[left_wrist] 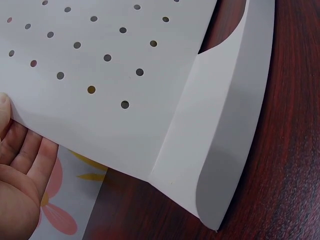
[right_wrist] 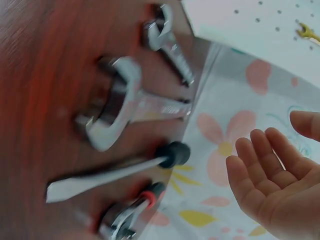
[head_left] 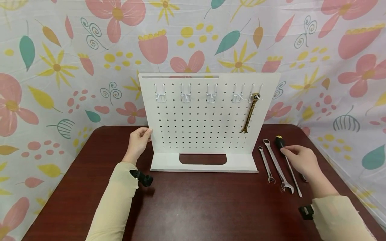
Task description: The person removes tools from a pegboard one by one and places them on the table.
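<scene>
My left hand [head_left: 137, 140] grips the left edge of a white pegboard [head_left: 201, 136] with its thumb in front and fingers behind. A gold combination wrench [head_left: 249, 115] hangs from the board's rightmost hook. Over the tools at the right, my right hand [head_left: 303, 160] is nearest the screwdriver [head_left: 279, 140], which has a black handle with a yellow end. In the right wrist view its fingers are spread loosely with nothing between them. Two silver combination wrenches, a larger one [head_left: 275, 160] and a smaller one [head_left: 266, 164], lie beside the screwdriver. A ratchet [right_wrist: 120, 217] is mostly hidden by the right hand in the head view.
Several white double hooks [head_left: 186, 97] line the board's upper part. The board's base [head_left: 166, 164] stands on a dark red wooden table [head_left: 196, 207]. Behind the table hangs a flower-patterned cloth [head_left: 90, 73].
</scene>
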`<state>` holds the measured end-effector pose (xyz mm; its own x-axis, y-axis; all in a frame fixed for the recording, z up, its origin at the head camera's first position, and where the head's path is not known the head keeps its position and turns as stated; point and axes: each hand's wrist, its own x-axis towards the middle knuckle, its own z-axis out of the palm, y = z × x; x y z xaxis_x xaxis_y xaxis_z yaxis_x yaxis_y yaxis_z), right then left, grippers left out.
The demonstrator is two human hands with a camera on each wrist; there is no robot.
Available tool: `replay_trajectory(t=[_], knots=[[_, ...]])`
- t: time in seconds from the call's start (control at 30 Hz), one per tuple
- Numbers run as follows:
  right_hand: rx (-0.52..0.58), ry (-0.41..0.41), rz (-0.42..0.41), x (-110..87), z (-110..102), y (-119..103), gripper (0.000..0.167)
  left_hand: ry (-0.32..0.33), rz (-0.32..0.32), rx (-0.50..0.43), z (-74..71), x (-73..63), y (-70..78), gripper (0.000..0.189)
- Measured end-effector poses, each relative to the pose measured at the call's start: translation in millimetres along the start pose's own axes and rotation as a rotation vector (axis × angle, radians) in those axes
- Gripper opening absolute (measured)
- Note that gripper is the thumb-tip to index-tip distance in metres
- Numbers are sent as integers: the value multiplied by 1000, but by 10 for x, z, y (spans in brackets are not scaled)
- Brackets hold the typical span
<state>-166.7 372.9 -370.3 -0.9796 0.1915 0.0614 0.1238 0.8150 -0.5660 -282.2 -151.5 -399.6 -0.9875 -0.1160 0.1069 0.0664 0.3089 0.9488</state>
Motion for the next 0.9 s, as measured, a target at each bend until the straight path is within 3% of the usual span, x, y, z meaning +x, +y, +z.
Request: replay_trajectory(t=[0.4,0.9], knots=[[94,63,-98,34,43,-335,53,-1,3,1,-3,-3,3,37],[187,117,-120,121,113,-670,47,3,-2,13,4,1,-9,40]])
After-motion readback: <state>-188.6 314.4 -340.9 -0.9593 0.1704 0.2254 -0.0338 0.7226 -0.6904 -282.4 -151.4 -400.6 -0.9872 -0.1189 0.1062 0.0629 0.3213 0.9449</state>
